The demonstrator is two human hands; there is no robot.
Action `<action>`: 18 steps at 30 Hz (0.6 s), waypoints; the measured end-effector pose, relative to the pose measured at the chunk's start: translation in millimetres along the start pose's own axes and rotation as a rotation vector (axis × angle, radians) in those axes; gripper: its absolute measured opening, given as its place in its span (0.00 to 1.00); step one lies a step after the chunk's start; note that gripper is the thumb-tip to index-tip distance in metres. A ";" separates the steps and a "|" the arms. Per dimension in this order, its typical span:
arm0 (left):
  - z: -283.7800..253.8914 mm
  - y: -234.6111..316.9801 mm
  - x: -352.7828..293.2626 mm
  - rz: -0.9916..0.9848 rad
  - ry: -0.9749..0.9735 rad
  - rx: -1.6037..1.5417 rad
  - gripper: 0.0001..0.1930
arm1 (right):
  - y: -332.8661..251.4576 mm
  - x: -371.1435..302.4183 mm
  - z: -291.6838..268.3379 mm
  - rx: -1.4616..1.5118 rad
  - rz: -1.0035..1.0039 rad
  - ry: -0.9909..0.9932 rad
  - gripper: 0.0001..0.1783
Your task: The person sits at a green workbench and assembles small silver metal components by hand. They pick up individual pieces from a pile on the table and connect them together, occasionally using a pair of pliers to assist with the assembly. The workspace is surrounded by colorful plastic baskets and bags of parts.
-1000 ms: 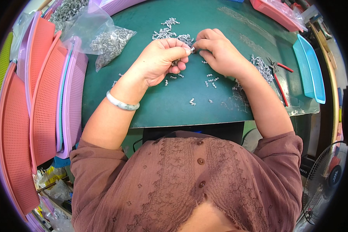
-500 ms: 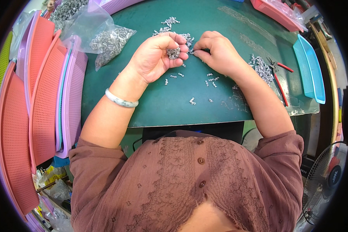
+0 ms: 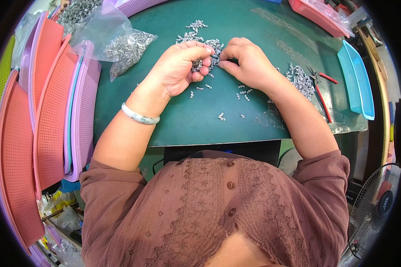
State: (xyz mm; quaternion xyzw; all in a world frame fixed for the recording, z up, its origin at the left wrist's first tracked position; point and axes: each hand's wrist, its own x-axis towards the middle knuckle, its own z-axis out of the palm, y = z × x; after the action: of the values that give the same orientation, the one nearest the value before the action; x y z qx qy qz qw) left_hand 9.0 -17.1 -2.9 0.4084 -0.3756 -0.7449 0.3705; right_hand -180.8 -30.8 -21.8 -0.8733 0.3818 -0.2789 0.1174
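Note:
Small silvery metal pieces (image 3: 196,66) lie cupped in my left hand (image 3: 182,67), its fingers curled round them and its thumb bent over the top. Close to its right, my right hand (image 3: 247,62) has thumb and forefinger brought together at the edge of a loose pile of the same metal pieces (image 3: 216,46). What sits between those fingertips is too small to make out. Several single pieces (image 3: 222,116) are scattered on the green table (image 3: 187,129) below the hands.
At the right lie another heap of metal pieces (image 3: 300,80), red-handled pliers (image 3: 321,91) and a blue basket (image 3: 356,80). A clear bag of metal pieces (image 3: 129,51) rests at the left, beside stacked pink and purple baskets (image 3: 53,115). A fan (image 3: 373,207) stands lower right.
My left fingers have closed further over the metal pieces, with the thumb moving right across the top. My right hand has shifted slightly left.

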 end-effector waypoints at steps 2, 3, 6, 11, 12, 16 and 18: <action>0.4 -0.1 0.0 0.002 0.009 0.003 0.04 | 1.2 0.0 1.4 0.008 -0.004 -0.008 0.05; 0.6 -0.1 0.1 0.002 0.011 0.011 0.04 | 1.8 -0.2 1.9 0.010 -0.011 -0.011 0.05; 0.7 -0.1 -0.4 0.006 0.019 0.030 0.04 | 1.0 0.2 1.3 0.005 -0.014 -0.022 0.05; 0.3 -1.3 0.5 0.013 0.015 0.032 0.04 | -7.6 0.6 -0.9 -0.050 0.029 -0.010 0.04; 0.7 -1.6 0.6 0.012 0.020 0.038 0.04 | -8.3 1.0 1.2 -0.067 0.029 -0.002 0.04; 1.9 -1.5 0.3 0.015 0.030 0.059 0.05 | -4.7 0.3 1.7 -0.084 0.030 -0.005 0.04; 1.8 -1.0 -0.2 0.017 0.033 0.069 0.05 | -1.2 -0.9 0.1 -0.064 0.064 -0.019 0.04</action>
State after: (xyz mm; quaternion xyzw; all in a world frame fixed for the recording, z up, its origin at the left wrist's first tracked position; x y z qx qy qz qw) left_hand 7.3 -16.1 -3.1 0.4300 -0.3985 -0.7216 0.3684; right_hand -180.6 -29.3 -21.7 -0.8666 0.4171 -0.2543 0.1019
